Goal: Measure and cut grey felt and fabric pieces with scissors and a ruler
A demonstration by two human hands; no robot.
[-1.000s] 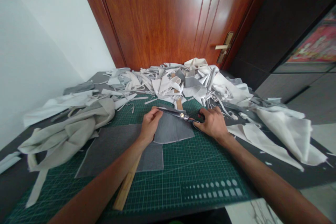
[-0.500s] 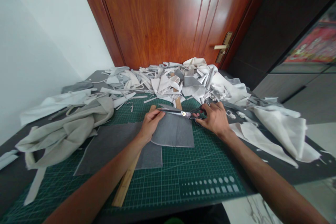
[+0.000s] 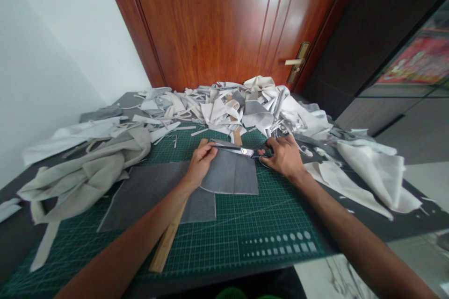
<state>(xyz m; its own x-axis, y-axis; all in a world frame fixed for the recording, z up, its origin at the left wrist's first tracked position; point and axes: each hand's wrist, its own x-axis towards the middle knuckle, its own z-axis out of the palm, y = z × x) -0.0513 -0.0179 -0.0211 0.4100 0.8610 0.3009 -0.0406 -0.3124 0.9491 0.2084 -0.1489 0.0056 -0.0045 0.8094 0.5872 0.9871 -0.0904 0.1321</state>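
My right hand (image 3: 286, 156) is wrapped round the dark handles of the scissors (image 3: 244, 151), whose blades point left along the far edge of a small grey fabric piece (image 3: 233, 175). My left hand (image 3: 201, 164) pinches that piece at its far left corner, its fingertips close to the blade tips. Partly beneath it lies a larger grey fabric piece (image 3: 140, 191), flat on the green cutting mat (image 3: 273, 215). A wooden ruler (image 3: 168, 243) runs under my left forearm, its middle hidden by the cloth.
Heaped white and grey fabric scraps (image 3: 224, 112) line the back of the table, before a wooden door (image 3: 210, 23). A crumpled beige cloth (image 3: 94, 173) lies at left, white cloth (image 3: 375, 173) at right. Another wooden strip (image 3: 237, 137) sticks out from the heap.
The scissor blades have drawn closer together along the far edge of the small grey piece. Both hands keep nearly the same places; the view has shifted slightly.
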